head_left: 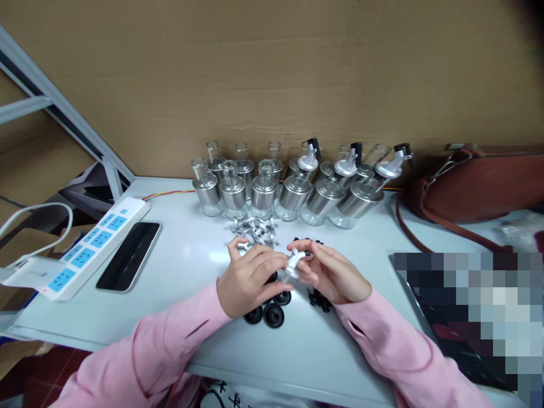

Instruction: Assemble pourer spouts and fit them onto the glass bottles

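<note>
Near the middle of the desk (340,345), a silver spout (294,262) is held up between two bare hands, at the centre of the clock for what follows. The left hand (250,280) has its grip nearly closed, thumb and fingertips on the spout's left side and pale base. The right hand (338,275) curls its fingers round the other side, its grip drawn in close; a dark bit shows at those fingertips, though I cannot tell if it is joined to the spout.

Between twelve and two o'clock, three front bottles (360,195) wear fitted spouts (346,166) with black tops. From ten to twelve, three more front bottles have bare necks, and the visible necks in the back row (244,166) look bare too; some there are partly hidden. Judging by that, only a small share is finished.

Plenty of parts remain loose: silver pieces (256,229) heaped at ten o'clock, black discs (274,316) at seven, small black pieces (319,301) between four and five. Towards nine lie a phone (130,255) and a power strip (100,243).
</note>
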A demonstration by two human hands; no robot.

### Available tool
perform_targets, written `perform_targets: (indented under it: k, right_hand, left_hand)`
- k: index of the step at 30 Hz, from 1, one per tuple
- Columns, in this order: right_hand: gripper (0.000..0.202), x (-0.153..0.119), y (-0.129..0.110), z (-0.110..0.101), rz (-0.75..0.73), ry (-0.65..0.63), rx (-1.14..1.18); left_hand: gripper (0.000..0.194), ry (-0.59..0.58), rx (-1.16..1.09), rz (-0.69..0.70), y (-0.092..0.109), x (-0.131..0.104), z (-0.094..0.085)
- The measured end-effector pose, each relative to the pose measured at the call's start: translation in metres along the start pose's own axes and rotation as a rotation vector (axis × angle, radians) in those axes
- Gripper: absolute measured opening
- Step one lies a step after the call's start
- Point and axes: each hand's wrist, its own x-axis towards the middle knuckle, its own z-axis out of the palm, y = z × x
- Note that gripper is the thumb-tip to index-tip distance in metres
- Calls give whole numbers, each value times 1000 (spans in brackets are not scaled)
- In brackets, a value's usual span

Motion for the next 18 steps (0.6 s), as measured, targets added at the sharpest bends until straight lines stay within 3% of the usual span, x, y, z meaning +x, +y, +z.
perform_targets:
  k: [4, 10, 18]
  right_hand:
    - [24, -3, -3, 1, 85, -86, 94]
    - [21, -5, -4, -1, 84, -138, 121]
    - [28, -4, 0, 0, 38, -117, 46]
  left_hand:
    - [23, 12, -14, -2, 1, 1, -1]
    - [24, 4, -18, 1, 2, 1, -1]
    - [25, 9, -17, -21, 2, -1, 1]
